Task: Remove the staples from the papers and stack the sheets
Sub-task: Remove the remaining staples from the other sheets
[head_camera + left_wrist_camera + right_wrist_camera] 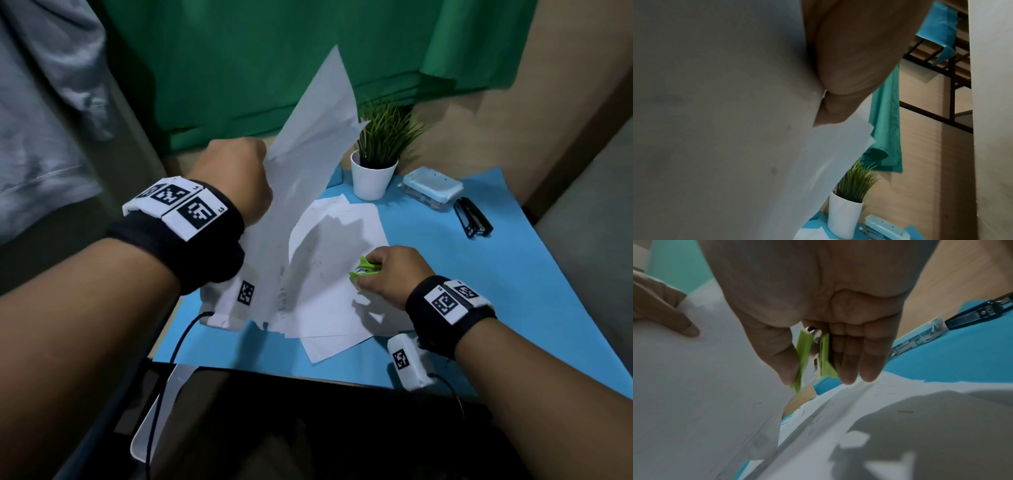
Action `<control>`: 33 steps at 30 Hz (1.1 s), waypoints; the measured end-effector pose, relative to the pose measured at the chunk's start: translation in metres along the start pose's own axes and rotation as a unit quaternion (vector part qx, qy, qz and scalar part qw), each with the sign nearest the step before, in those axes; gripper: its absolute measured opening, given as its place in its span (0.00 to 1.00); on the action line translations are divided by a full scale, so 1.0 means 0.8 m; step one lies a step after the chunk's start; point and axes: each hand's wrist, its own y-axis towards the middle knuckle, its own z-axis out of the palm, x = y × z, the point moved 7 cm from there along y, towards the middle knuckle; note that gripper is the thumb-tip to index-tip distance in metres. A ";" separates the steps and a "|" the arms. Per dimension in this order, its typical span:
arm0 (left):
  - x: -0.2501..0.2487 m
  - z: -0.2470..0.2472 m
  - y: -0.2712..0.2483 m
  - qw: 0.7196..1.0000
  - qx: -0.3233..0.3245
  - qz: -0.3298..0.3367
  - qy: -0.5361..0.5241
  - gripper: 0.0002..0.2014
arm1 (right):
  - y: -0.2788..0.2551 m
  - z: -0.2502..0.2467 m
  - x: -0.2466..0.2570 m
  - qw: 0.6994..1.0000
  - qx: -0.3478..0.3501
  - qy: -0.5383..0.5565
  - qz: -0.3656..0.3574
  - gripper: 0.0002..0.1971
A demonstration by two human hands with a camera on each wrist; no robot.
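Two hands work over a blue mat [479,274] on the surface. Most of the left wrist view is blocked by blurred paper, and the staples cannot be made out. The left hand [236,178] pinches raised white sheets [308,164] that stand tilted above the loose papers [335,274] lying fanned on the mat. The right hand [387,274] grips a green staple remover [364,269] just above those papers. A white pot [371,180] holds a grassy plant [383,133]; beside it lie a pale blue box [431,186] and a black stapler [472,217].

Sheets [329,284]: matt white paper. Staple remover [823,353]: glossy green plastic, shiny metal jaws. Mat [513,274]: matt blue; pot [371,181] smooth white.
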 end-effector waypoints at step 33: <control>-0.226 0.337 -0.137 0.688 0.279 -0.229 -0.630 0.16 | -0.147 -0.161 -0.240 0.992 -0.042 0.079 0.092 0.30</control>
